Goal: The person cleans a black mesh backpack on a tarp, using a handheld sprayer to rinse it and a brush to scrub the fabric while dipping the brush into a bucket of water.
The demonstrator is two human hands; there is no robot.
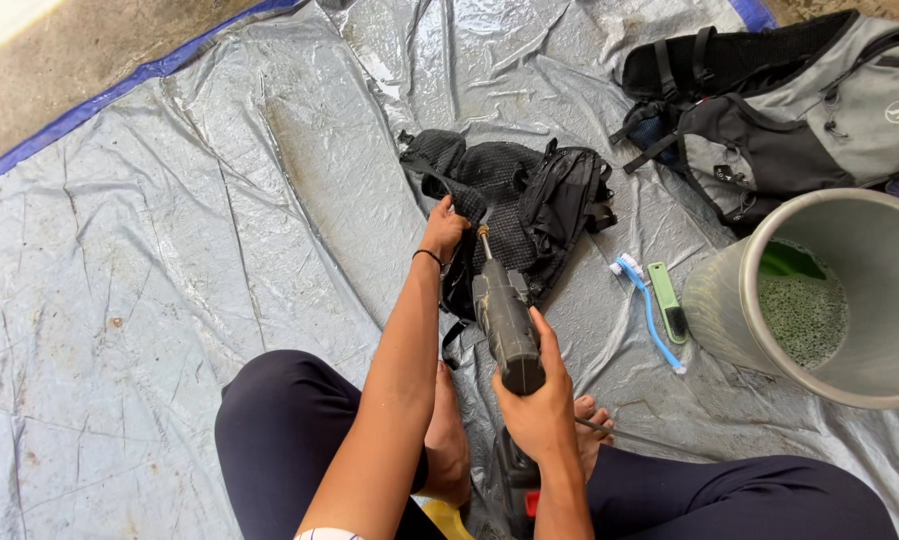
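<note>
the small black backpack (514, 200) lay crumpled and dry-looking on the wet silver tarp (169, 250), washing seemingly barely begun. the left hand (441, 232) pinched its edge; the right hand (539, 400) wrapped a spray gun (506, 320) aimed at it. right of the backpack lay a blue toothbrush (649, 310), a green brush (667, 300) and a sudsy bucket (839, 290).

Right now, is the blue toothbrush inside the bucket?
No, the blue toothbrush lies on the grey tarp next to a green brush, outside the bucket of foamy water.
</note>
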